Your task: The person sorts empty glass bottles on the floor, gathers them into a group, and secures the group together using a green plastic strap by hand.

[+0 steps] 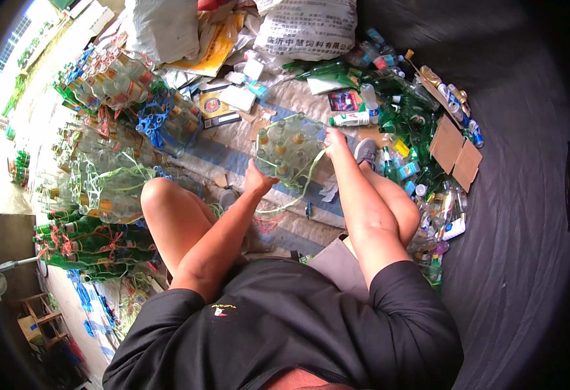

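Note:
Between my feet stands a bundle of clear glass bottles, necks up, with pale green plastic twine around it. At its near left side, my left hand grips the bundle, its thumb pointing right and its other fingers largely hidden. My right hand holds the far right side, where the twine passes by the outer bottles. A loose tail of this twine curves down and left across the ground sheet. Whether either hand grips glass or only twine is not clear.
Tied bundles of clear bottles and green bottles are stacked on the left. Loose green bottles, cans and torn cardboard pile up at right. White woven sacks stand beyond. A striped sheet covers the ground.

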A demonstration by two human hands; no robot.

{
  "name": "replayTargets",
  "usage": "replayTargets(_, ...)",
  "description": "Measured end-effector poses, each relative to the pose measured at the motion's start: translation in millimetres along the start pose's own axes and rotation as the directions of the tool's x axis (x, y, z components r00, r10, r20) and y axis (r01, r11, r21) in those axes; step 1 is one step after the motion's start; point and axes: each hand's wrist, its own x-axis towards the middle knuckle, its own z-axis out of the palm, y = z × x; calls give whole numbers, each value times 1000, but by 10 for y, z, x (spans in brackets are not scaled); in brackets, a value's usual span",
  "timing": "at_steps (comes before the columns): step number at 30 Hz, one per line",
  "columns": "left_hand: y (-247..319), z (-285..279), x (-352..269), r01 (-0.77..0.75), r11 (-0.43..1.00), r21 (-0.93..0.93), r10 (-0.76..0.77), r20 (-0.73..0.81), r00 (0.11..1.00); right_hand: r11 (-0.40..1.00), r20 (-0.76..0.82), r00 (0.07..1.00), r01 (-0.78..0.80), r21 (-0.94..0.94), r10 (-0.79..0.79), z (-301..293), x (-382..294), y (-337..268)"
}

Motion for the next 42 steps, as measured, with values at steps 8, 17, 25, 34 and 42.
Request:
replayTargets(8, -194, -83, 303, -232, 893, -384, 244, -19, 970, 966, -22, 998, 56, 251, -52, 224, -702, -17)
replayTargets(17, -29, -15, 172, -287, 886, -365, 303, -12, 953, 797, -166, 986, 77, 599, 30, 72, -659, 69)
replayTargets(25, 49, 41, 145, -297, 861, -412, 328, 6, 945, 817, -300, 946, 78, 571, 119, 59, -627, 256)
replayTargets(34, 2, -55, 24, -332, 895, -297, 316, -102, 943, 909, -285, 949, -3, 416, 134, 549, -1053, 438)
replayTargets(42, 91, 187, -46, -380, 910, -164, 332, -261, 907, 993, -301, 949, 114, 35, -98, 345, -725, 652)
